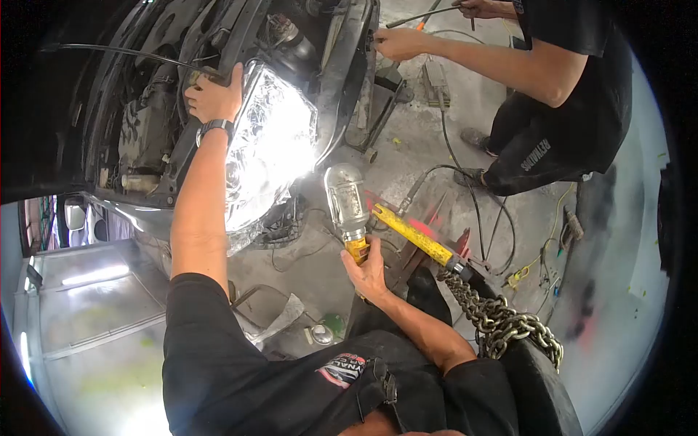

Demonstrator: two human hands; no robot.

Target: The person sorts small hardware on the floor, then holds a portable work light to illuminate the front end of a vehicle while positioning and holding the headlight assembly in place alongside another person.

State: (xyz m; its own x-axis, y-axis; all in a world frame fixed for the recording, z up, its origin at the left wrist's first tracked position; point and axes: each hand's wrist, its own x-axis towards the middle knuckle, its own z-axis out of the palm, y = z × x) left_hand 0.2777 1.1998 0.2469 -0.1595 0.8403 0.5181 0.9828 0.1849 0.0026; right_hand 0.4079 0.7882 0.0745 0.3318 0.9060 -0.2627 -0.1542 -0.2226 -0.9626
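My right hand [366, 271] is wrapped round the yellow handle of a caged work lamp [347, 201], held upright in front of the car. Bright light falls on a foil-like, crinkled silver surface [265, 138] at the car's front. My left hand [215, 94], with a watch [216, 128] on the wrist, rests on the edge of the engine bay [153, 116] beside that surface. Its fingers are apart, and nothing shows in them.
At the upper right a person [560, 94] crouches with hands at the car. A yellow hydraulic ram [412, 234] and a heavy chain [502, 320] stand right of the lamp. Hoses [445, 131] and metal parts [287, 314] lie on the floor.
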